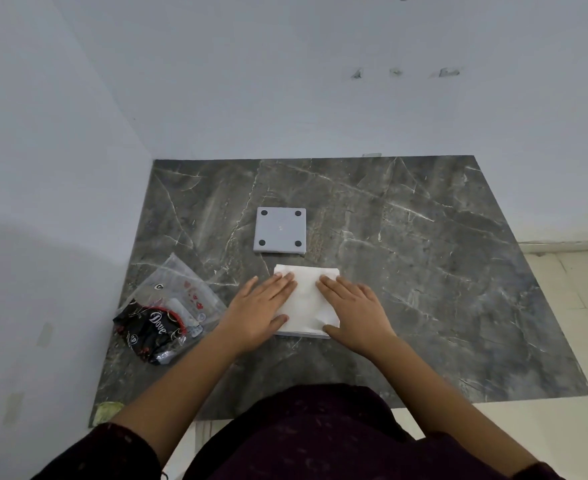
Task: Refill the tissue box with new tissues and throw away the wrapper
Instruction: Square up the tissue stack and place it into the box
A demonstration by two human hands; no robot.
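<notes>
Head view, only view supplied. Marble-patterned tabletop [424, 271] against a pale wall. At centre frame, white tissue stack [308, 299], sitting in or on a grey box body of which only a thin edge shows along the stack's near side; whether seated fully inside, cannot tell. Left hand [261, 311] laid flat on the stack's left portion, fingers extended and together, thumb at the near edge, gripping nothing. Right hand [353, 311] likewise flat on the right portion, fingers together, palm down, thumb at the near corner. Just beyond the stack, apart from it, grey square base panel [280, 230], underside up, four dark feet showing. At left of frame, empty plastic wrapper [166, 308], crumpled, printed "Dove", near the left wrist, not yet discarded. Judged step: pressing tissues level into the box. Recommended: even downward pressure from both palms, corners tucked square, no creasing of the top sheet, before fitting the panel.
</notes>
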